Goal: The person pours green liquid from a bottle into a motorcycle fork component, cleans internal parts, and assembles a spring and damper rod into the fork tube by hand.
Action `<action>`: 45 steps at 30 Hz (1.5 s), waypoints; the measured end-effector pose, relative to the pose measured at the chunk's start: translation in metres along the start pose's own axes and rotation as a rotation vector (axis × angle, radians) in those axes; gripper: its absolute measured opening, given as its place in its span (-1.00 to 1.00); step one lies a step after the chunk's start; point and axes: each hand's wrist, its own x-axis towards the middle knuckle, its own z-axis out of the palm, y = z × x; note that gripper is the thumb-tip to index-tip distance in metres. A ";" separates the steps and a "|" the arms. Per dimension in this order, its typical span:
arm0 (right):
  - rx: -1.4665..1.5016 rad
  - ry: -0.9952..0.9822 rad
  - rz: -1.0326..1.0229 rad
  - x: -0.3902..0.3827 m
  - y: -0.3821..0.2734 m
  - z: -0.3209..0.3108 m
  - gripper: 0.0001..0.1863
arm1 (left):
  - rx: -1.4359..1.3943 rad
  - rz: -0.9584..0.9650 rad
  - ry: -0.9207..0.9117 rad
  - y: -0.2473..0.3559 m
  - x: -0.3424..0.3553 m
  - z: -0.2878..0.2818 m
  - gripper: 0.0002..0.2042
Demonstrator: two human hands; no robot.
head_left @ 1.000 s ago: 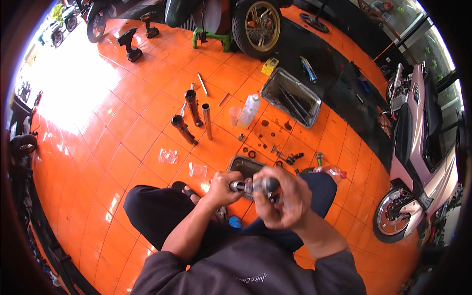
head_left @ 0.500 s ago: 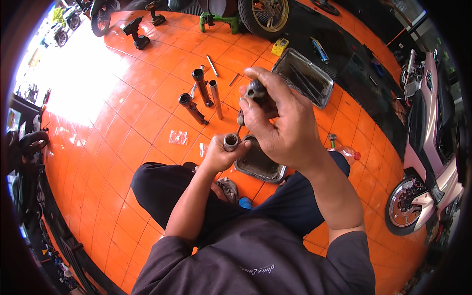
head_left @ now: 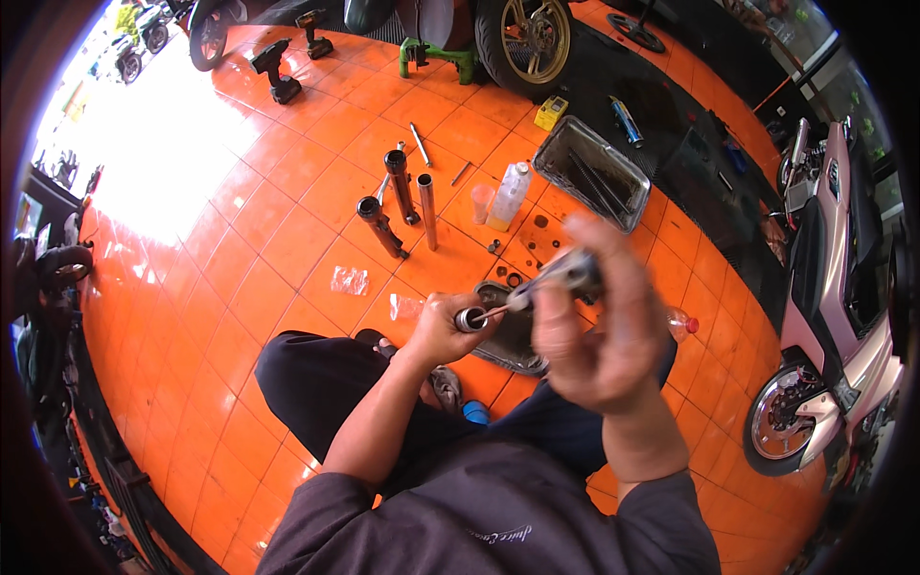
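Observation:
My left hand (head_left: 439,331) is closed round a short metal tube (head_left: 471,319), its open end turned up. Blurred by motion, my right hand (head_left: 613,340) grips the dark handle of a tool that looks like a screwdriver (head_left: 572,275). The thin shaft of this tool points left and meets the tube's rim; whether its tip is inside, I cannot tell. Beneath both hands lies a small dark tray (head_left: 503,362), partly hidden. Small dark rings and round parts (head_left: 516,280) are scattered on the floor just beyond it.
Fork tubes (head_left: 426,216) stand upright ahead, near a clear bottle (head_left: 510,196) and a plastic cup (head_left: 482,203). A grey tray (head_left: 618,216) holds dark rods. Cordless drills (head_left: 278,77) stand at the far left. A pink scooter (head_left: 832,278) is parked at right.
My right hand has swung down and to the right with the tool, whose shaft now lies flatter. The tube has tipped to the right. The bottle, cup and scattered rings have come into view.

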 end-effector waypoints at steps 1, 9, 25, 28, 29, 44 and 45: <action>-0.017 -0.050 0.011 -0.015 0.008 0.008 -0.54 | 0.038 -0.004 0.014 0.007 0.003 0.003 -0.71; -0.037 -0.154 -0.049 -0.026 0.008 0.005 -0.53 | 0.038 -0.058 -0.029 -0.003 -0.005 0.003 -0.82; 0.015 -0.138 0.032 -0.023 0.021 0.016 -0.56 | -0.055 -0.094 0.028 0.001 -0.004 0.006 -0.89; 0.043 -0.085 -0.010 -0.016 0.014 0.008 -0.57 | -0.043 -0.151 0.106 0.016 0.004 0.004 -0.91; 0.055 -0.102 -0.015 -0.008 0.021 0.011 -0.57 | -0.036 -0.104 0.119 0.000 0.010 0.004 -0.87; -0.076 -0.037 0.762 -0.135 0.061 0.035 -0.70 | -0.030 -0.275 0.410 0.002 0.011 -0.044 -0.65; -0.153 -0.147 0.492 -0.166 0.075 0.061 -0.71 | -0.004 -0.221 0.394 0.002 0.011 -0.043 -0.65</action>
